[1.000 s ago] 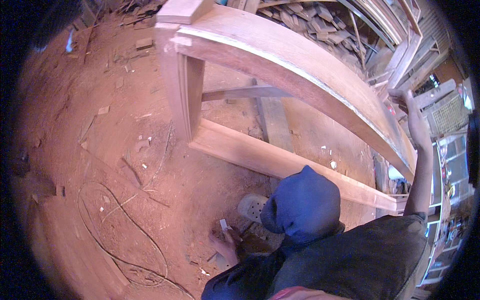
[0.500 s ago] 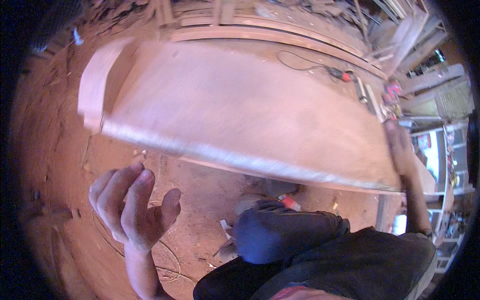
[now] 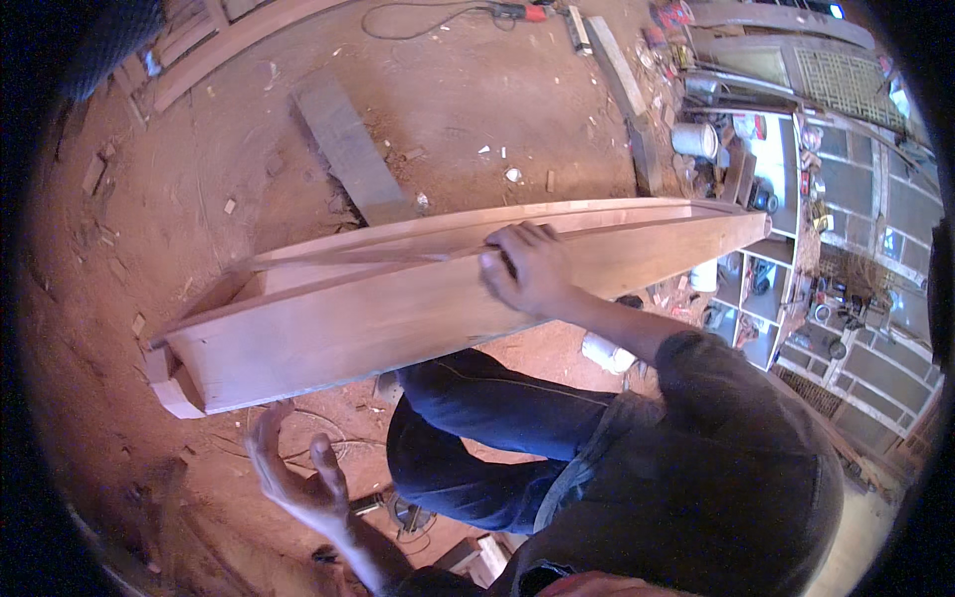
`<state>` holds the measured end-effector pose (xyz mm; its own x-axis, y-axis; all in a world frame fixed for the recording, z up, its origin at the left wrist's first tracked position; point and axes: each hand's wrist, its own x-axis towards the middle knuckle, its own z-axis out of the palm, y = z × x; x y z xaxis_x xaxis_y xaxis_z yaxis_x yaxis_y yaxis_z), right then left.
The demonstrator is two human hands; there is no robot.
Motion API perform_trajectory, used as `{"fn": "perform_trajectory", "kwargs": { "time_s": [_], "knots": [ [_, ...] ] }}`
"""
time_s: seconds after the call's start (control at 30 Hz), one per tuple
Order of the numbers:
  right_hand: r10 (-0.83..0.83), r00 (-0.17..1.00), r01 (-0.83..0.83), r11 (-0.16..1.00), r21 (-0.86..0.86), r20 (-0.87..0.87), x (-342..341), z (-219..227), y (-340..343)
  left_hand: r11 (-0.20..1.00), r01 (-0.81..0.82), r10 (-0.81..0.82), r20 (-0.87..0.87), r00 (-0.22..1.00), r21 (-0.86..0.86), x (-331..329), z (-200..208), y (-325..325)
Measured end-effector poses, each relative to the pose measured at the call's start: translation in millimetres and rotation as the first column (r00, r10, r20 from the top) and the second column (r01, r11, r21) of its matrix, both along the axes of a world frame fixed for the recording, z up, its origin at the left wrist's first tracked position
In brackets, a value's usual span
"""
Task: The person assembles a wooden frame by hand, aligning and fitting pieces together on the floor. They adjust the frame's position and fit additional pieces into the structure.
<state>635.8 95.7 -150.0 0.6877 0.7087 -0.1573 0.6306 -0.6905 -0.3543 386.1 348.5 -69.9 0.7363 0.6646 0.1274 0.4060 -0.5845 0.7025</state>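
Observation:
A long wooden box-like frame (image 3: 328, 333), tapering toward its right end, stretches across in front of me. It is tilted so that a side board faces me, and a narrow hollow shows along its top. My right hand (image 3: 535, 271) is closed over the upper edge of that board, near the middle, with fingers bent into the hollow. Below the frame's near left corner, my left hand (image 3: 303, 476) is raised with fingers apart. It holds nothing and appears separate from the wood.
Planks (image 3: 348, 149) lie on the dirt floor beyond the frame. A red-ended corded power tool (image 3: 517, 12) sits farther back. To the right are white buckets (image 3: 694, 140) and a shelf unit (image 3: 761, 298). A round-bladed machine (image 3: 410, 512) is near my leg.
The frame has turned from its broad flat face to a side board with a hollow. My right hand has shifted from the right end to mid-edge. My left hand stays open, now lower.

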Motion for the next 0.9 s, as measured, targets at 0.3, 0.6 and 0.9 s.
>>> {"fn": "perform_trajectory", "kwargs": {
  "time_s": [0.3,0.6,0.9],
  "knots": [
    [-0.089,0.996,0.085,0.991,0.101,0.028,4,-7,-2,0.165,-0.929,0.942,-0.225,0.248,-0.331,70,-45,-104],
    [-0.144,0.989,0.135,0.973,0.185,0.036,4,-4,-4,-0.116,-0.745,0.861,-0.44,0.254,-0.657,125,-84,-127],
    [-0.164,0.986,0.155,0.973,0.173,0.038,-1,11,0,-0.273,-0.864,0.847,-0.531,-0.007,-0.423,158,-58,-128]
  ]
}}
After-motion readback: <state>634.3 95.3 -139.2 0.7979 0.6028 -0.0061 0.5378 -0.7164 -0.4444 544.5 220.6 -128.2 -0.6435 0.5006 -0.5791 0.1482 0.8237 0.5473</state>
